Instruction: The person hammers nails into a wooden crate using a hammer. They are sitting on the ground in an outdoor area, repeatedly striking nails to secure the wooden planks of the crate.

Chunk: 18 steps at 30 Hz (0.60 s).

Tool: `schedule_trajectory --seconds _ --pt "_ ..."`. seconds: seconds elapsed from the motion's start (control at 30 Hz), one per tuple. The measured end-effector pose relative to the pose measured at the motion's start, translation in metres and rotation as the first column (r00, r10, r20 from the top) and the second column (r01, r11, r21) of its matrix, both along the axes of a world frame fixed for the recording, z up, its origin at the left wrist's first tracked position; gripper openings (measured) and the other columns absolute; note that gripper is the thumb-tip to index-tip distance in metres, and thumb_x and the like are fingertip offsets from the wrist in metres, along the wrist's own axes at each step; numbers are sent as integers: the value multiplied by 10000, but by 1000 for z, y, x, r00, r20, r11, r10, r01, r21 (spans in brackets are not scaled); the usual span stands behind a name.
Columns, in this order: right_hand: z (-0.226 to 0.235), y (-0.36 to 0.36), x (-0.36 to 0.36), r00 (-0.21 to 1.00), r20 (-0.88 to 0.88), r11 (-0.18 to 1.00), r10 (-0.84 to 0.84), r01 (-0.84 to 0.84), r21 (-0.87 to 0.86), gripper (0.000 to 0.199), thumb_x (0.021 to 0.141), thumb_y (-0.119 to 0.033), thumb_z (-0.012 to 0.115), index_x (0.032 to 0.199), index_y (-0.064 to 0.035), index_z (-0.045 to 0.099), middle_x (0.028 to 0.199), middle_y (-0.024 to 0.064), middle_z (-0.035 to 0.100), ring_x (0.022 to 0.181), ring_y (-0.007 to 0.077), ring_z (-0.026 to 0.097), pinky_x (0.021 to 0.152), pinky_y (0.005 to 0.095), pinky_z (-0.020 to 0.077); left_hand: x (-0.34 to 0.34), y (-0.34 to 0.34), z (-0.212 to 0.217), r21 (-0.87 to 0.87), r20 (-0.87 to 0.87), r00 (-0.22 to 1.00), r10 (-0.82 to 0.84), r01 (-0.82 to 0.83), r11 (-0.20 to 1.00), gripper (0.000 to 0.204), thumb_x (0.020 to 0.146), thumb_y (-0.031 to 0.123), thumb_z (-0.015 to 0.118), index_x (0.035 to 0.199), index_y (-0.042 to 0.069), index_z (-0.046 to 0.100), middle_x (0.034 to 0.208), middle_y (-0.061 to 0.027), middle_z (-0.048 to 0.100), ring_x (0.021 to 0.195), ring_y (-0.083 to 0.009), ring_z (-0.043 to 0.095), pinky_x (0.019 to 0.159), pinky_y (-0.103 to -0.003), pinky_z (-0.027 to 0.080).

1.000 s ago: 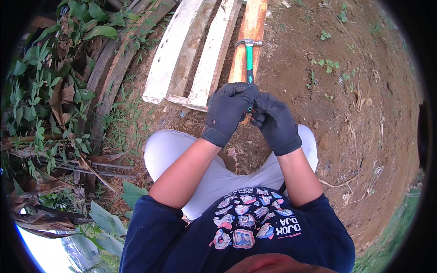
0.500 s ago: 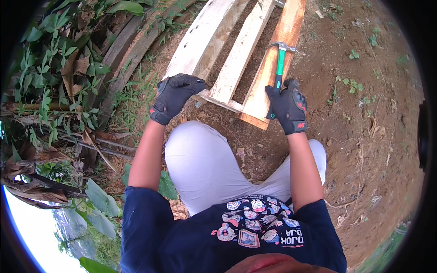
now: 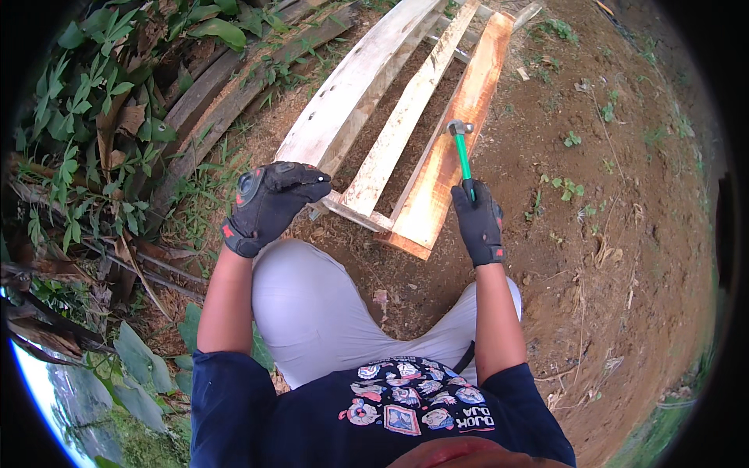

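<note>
A green-and-black hammer (image 3: 463,158) slants, its metal head over an orange-brown plank (image 3: 437,175).

Gap L of plank (image 3: 438,175), hammer (image 3: 463,158) over it

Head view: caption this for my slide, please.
Gloved right hand grips a green-handled hammer over a brown plank; gloved left hand near a pale board.

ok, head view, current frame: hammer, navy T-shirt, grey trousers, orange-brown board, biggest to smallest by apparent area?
1. navy T-shirt
2. grey trousers
3. orange-brown board
4. hammer

Shirt sits nearest the camera, so true size order is unsure.
</note>
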State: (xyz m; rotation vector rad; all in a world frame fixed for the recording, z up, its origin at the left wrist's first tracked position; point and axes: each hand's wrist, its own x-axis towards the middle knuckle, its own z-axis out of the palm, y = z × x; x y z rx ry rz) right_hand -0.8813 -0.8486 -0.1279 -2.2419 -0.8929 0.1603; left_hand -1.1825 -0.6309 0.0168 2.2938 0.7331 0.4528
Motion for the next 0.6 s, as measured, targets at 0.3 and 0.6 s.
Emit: schedule_trajectory --seconds 0.3,0.6 --pt "76 -75 -77 587 -797 987 143 -142 73 338 1120 -335 571 1238 -51 713 763 8 650 566 88 582 500 287 459 46 27 -49 -40 -109 943 -316 313 949 215 948 217 784 1133 120 834 1148 -77 802 1044 -251 761 937 -369 601" --pt "81 -80 -109 404 -904 983 141 -166 79 428 1134 -378 519 1241 3 682 738 29 640 520 90 566 463 268 442 53 3 -83 -239 -135 962 -238 202 950 231 983 182 741 1192 137 829 1232 -55 787 1138 -199 729 1031 -353 569"
